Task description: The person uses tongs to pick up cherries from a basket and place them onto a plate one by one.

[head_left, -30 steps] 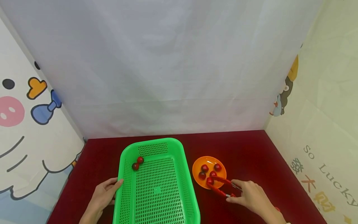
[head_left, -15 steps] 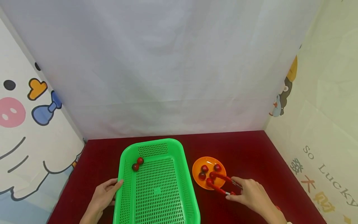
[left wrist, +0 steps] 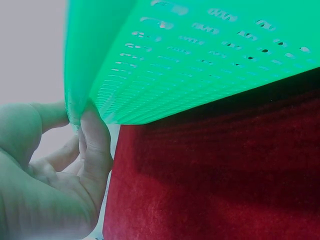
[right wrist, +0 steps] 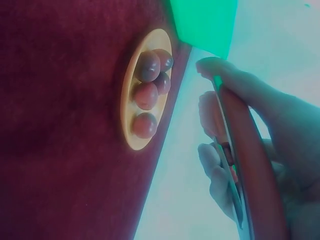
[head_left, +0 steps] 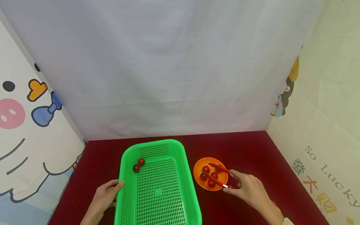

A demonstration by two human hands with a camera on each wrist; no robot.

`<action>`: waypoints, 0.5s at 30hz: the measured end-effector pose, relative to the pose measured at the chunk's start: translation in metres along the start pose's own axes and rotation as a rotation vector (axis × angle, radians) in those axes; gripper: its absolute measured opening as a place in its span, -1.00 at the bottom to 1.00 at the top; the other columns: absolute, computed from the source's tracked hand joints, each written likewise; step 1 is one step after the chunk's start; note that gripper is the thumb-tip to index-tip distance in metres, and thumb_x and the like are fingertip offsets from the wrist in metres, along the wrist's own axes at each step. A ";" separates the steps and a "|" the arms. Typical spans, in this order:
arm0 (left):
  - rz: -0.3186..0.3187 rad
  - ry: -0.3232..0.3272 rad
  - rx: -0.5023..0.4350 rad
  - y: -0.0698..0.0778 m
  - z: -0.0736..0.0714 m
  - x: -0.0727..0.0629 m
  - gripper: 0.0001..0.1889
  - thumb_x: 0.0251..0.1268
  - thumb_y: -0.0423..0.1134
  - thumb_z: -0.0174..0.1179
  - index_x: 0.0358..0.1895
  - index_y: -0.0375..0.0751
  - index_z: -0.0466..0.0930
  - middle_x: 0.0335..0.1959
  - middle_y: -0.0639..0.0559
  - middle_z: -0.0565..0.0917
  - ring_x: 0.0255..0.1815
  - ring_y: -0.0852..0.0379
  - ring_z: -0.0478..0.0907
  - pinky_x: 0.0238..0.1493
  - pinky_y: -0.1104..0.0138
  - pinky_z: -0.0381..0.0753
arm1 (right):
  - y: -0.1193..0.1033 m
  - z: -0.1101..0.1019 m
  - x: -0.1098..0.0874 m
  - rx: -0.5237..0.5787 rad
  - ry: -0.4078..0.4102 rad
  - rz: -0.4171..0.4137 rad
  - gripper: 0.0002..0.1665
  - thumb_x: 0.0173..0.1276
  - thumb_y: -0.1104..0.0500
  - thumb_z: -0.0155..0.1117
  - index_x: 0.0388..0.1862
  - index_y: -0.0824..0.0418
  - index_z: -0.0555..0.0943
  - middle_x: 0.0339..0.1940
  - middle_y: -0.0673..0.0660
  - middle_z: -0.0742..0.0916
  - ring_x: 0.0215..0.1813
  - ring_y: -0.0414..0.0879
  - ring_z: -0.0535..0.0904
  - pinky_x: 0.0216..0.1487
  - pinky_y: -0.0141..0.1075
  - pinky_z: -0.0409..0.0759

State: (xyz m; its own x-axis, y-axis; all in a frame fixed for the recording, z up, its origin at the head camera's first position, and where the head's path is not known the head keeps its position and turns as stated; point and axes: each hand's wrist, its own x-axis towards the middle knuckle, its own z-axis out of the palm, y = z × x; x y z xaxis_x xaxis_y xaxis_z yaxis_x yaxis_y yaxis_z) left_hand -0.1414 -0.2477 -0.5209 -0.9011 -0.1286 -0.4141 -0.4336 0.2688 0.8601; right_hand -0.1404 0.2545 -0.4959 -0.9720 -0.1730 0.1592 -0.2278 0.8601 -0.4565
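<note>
My left hand (head_left: 104,197) pinches the left rim of a green perforated basket (head_left: 194,200) between thumb and fingers. In the left wrist view, the thumb and fingers (left wrist: 95,142) lie on either side of the rim. Two dark red round fruits (head_left: 136,168) sit in the basket's far left corner. My right hand (head_left: 248,189) grips red-armed tongs (head_left: 220,167), which hang spread over an orange plate (head_left: 198,164) with nothing held at their tips. Several similar fruits (head_left: 211,182) lie on the plate, one partly hidden by an arm of the tongs.
A dark red cloth (head_left: 244,150) covers the table. White sheeting (head_left: 174,68) rises behind it, and printed panels stand on both sides. A small red thing (head_left: 274,203) shows beside the right forearm.
My right hand has drawn the tongs up and back from the near fruit, and their arms now spread wider over the plate. The left hand, basket and fruits stay put.
</note>
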 end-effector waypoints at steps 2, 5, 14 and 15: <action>0.000 0.002 -0.002 0.001 0.000 0.000 -0.29 0.54 0.07 0.19 0.47 -0.43 0.33 -0.18 -0.04 0.75 -0.32 0.03 0.72 -0.29 0.15 0.74 | -0.001 0.002 0.002 -0.003 0.025 -0.019 -0.26 0.01 -0.12 0.73 0.14 0.16 0.72 -0.60 -0.15 0.53 -0.51 -0.28 0.34 -0.51 -0.41 0.35; 0.005 0.003 -0.006 0.002 0.001 -0.001 -0.30 0.54 0.06 0.20 0.46 -0.44 0.34 -0.18 -0.06 0.75 -0.33 0.02 0.72 -0.28 0.12 0.74 | -0.003 0.003 0.004 -0.011 0.056 -0.044 -0.28 -0.02 -0.09 0.75 0.12 0.16 0.73 -0.61 -0.16 0.52 -0.52 -0.29 0.33 -0.53 -0.41 0.35; -0.001 0.005 -0.009 0.002 0.000 0.001 -0.32 0.54 0.03 0.21 0.47 -0.42 0.33 -0.20 -0.06 0.75 -0.34 0.03 0.72 -0.30 0.14 0.74 | -0.010 0.004 0.013 -0.039 0.124 -0.093 -0.26 -0.01 -0.10 0.75 0.14 0.17 0.73 -0.59 -0.19 0.52 -0.50 -0.29 0.34 -0.51 -0.43 0.39; -0.003 0.005 -0.007 0.002 0.000 0.002 -0.31 0.54 0.03 0.21 0.48 -0.41 0.32 -0.21 -0.06 0.74 -0.34 0.04 0.71 -0.30 0.14 0.74 | -0.011 0.004 0.014 -0.040 0.130 -0.099 -0.26 -0.01 -0.10 0.75 0.14 0.18 0.73 -0.60 -0.18 0.51 -0.51 -0.29 0.33 -0.52 -0.43 0.37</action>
State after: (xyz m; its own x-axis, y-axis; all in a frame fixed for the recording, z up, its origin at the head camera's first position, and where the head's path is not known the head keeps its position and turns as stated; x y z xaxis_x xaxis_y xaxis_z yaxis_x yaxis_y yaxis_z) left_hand -0.1437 -0.2476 -0.5196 -0.8998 -0.1344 -0.4152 -0.4363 0.2613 0.8610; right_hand -0.1520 0.2408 -0.4919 -0.9286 -0.1963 0.3149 -0.3169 0.8610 -0.3978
